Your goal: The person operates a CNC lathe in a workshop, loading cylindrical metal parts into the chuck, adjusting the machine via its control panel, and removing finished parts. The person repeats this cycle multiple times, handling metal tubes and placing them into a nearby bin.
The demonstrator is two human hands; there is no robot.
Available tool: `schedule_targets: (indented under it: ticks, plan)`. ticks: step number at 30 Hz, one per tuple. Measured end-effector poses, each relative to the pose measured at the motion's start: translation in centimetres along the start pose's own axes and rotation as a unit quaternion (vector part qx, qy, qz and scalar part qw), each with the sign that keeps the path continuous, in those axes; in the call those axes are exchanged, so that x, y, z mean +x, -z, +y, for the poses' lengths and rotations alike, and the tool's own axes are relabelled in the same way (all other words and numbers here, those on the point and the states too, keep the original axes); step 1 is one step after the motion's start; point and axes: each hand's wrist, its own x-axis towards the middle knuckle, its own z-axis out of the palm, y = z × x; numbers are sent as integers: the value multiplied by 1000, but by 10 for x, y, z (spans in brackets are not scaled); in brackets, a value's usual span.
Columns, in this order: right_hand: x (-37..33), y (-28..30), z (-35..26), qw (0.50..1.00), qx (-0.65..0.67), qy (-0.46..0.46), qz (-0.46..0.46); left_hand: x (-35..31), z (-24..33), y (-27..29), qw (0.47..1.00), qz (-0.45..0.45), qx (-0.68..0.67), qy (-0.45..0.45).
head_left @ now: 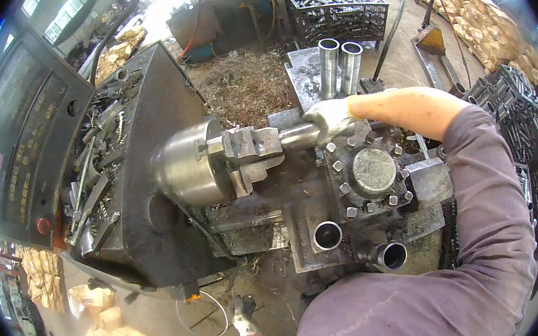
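Observation:
My right hand [331,121], in a whitish work glove, is closed around a shiny metal tube [297,137]. The tube's left end sits at the jaws [252,145] of a lathe chuck [191,165]; the jaws hide how deep it goes. Just in front of that hand is the square tool turret [374,171], ringed with bolts. Low in the view, away from the chuck, hangs my left hand [244,315] in a glove with dark fingers. Those fingers look slightly apart, and I see nothing held in them.
Two upright tubes [340,68] stand on a plate behind the turret; two more tubes [327,235] are in front. Left is the control panel [24,148], with loose tools [97,186] on the machine housing. Crates of metal parts [335,13] and sacks [483,21] lie beyond.

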Motion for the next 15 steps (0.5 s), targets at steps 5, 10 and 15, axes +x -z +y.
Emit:
schedule_targets:
  ticks: [5,10,15]
  plan:
    - [11,-11,-19,999,17,-23,21,56,-18,52,997,10,76,-24]
    - [6,-10,-40,995,-28,-13,96,70,26,27,972,50,186,-137]
    - [-7,10,-17,983,79,-121,-113,32,68,-7,987,85,-28,-133]
